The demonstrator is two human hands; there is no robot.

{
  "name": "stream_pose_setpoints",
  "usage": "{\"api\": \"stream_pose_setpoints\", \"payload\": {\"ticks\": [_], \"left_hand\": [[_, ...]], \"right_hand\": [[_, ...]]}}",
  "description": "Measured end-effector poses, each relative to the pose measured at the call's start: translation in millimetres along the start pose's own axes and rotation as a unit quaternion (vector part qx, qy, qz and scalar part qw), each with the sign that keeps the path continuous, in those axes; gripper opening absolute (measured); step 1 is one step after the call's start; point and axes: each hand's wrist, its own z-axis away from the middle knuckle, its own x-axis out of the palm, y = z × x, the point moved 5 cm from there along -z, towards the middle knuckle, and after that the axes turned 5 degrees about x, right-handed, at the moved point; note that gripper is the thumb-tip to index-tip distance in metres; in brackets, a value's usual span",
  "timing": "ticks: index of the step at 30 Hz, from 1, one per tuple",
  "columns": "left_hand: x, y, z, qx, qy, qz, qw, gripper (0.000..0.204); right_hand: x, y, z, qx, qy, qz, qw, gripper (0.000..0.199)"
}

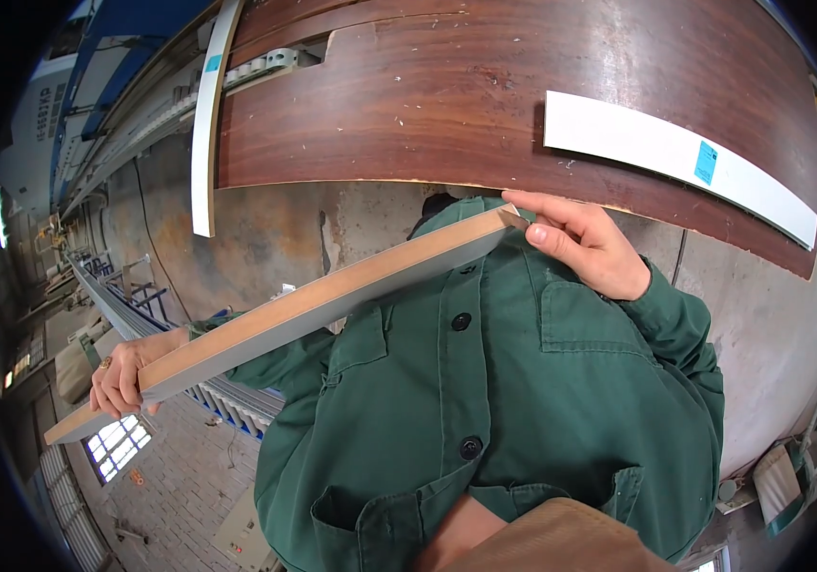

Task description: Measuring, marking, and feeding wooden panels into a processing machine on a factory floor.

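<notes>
The board (318, 296), with a tan edge and a grey face, is held up in front of the person's chest, on the near side of the surface (408, 119). It lies between the two hands rather than to one side of them, its long axis slanting from the near left to the far right. One end points left and near; the other points right, toward the near edge of the surface. The left hand (122, 377) is wrapped around the board close to its left end, a short piece jutting out beyond the grip. The right hand (594, 248) is at the far right end, fingers loosely extended and thumb beside the corner; whether it presses on the board cannot be told. Of the two, the right hand is nearer to the surface.

Behind the board is a green jacket (399, 381). On the right of the brown surface lies a white strip (637, 148) with a blue label; a second white strip (206, 143) stands along its left side, reaching past the near edge.
</notes>
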Motion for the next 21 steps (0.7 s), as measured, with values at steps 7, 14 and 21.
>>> {"api": "stream_pose_setpoints", "payload": {"ticks": [7,14,21], "left_hand": [[2.0,-4.6,2.2,-0.021,0.004,0.005,1.000,0.057],[5.0,0.4,2.7,-0.039,0.002,-0.008,0.999,0.056],[9.2,10.4,4.3,0.030,-0.003,-0.013,0.999,0.057]], "right_hand": [[1.1,-3.0,0.9,0.028,0.003,0.042,0.999,0.038],[3.6,-1.5,-0.1,0.022,0.017,0.039,0.999,0.036],[3.7,2.5,-2.3,0.029,0.017,0.044,0.998,0.034]]}}
